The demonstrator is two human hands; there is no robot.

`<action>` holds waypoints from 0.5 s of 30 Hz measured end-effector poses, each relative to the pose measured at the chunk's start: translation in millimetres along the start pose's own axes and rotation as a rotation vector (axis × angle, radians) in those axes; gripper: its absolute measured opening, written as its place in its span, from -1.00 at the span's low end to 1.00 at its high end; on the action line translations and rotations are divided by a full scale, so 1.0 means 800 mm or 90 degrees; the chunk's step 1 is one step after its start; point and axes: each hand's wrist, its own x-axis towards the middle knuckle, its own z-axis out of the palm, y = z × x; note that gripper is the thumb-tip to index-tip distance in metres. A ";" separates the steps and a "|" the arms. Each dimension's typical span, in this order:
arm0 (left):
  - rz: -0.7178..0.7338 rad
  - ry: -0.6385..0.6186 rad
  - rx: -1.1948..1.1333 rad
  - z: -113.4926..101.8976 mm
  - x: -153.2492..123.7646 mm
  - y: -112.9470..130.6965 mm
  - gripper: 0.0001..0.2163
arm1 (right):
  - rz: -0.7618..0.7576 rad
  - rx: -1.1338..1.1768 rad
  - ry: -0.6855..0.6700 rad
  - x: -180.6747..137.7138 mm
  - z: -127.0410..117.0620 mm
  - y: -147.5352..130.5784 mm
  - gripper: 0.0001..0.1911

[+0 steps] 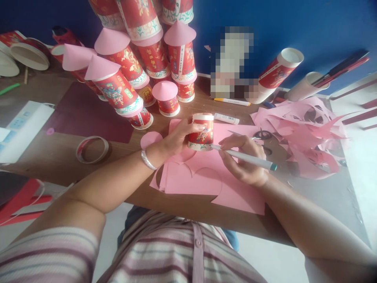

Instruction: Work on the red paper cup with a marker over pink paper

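My left hand (179, 137) is wrapped round a small red paper cup (202, 133) printed with coloured figures, its fingers across the side. The cup has a pale band at its lower edge with green marks. A white marker (247, 156) with a green end is gripped in my right hand (243, 157), and its tip meets the cup's lower band. Beneath both hands lie pink paper sheets (235, 184) with curved cuts and outlines. A pink paper disc (151, 140) rests beside my left wrist.
Stacked red cups with pink cone tops (114, 94) rise at the back left. Scissors (263, 135) and pink scraps (306, 133) lie right. A tape roll (92, 149), a glue stick (226, 118), a yellow marker (232, 101) and a pen cup (306, 87) stand or lie around.
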 end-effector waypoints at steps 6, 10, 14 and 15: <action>0.003 0.019 0.018 0.000 -0.001 -0.001 -0.73 | -0.015 0.017 0.015 -0.001 0.003 0.003 -0.82; -0.010 0.018 0.001 -0.002 -0.001 -0.002 -0.75 | -0.004 0.017 -0.004 0.000 0.001 0.002 -0.79; -0.022 0.015 -0.003 -0.005 -0.001 -0.003 -0.76 | -0.007 0.034 -0.020 0.001 -0.001 0.000 -0.79; -0.022 0.021 -0.002 -0.005 -0.001 -0.003 -0.76 | -0.009 0.037 -0.019 0.002 -0.001 0.000 -0.80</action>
